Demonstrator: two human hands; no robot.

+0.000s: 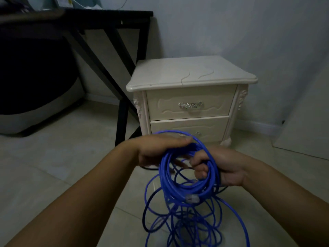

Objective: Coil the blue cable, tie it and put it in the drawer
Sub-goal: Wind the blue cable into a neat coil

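Note:
A long blue cable [185, 186] hangs in front of me, partly wound into a round coil, with a clear plug [192, 199] at the coil's lower edge. Many loose loops trail down to the floor below it. My right hand [222, 166] grips the coil's right side, fingers curled through it. My left hand [156, 150] lies over the coil's top left, fingers on the strands. Beyond the hands stands a cream nightstand [191, 73] with two shut drawers, the upper drawer [190, 104] bearing a silver handle; the coil partly hides the lower drawer [189, 128].
A black desk [124, 50] stands left of the nightstand, its legs reaching the tiled floor [53, 166]. A dark and grey bulky object [35, 97] sits under it at the left. A pale board [306, 132] leans against the wall at the right.

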